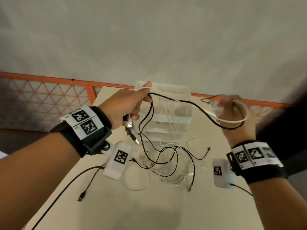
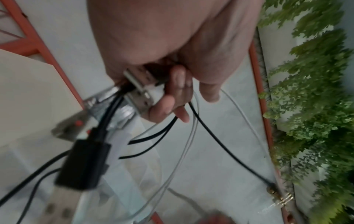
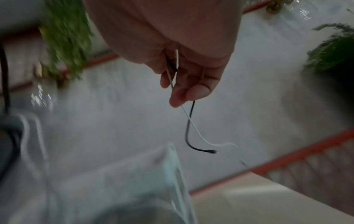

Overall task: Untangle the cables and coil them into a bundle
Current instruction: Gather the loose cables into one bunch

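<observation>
Black and white cables [image 1: 166, 156] lie tangled on the beige table [image 1: 149, 209]. Raised above it, my left hand [image 1: 126, 105] grips a bunch of cables [image 2: 172, 130] with USB plugs [image 1: 129, 125] hanging from the palm. From its fingers a black cable [image 1: 187, 102] runs right to my right hand [image 1: 232, 110]. That hand pinches a black and a white cable [image 3: 188, 121], and a white loop [image 1: 239, 118] hangs round its back. In the left wrist view the fingers [image 2: 172, 94] curl round the metal plugs [image 2: 138, 91].
A clear plastic drawer unit [image 1: 167, 113] stands on the table behind the hands. An orange railing [image 1: 66, 80] with mesh runs past the table's far edge. A loose black USB cable [image 1: 81, 196] lies at the table's left. Green plants [image 2: 310, 106] grow beyond the railing.
</observation>
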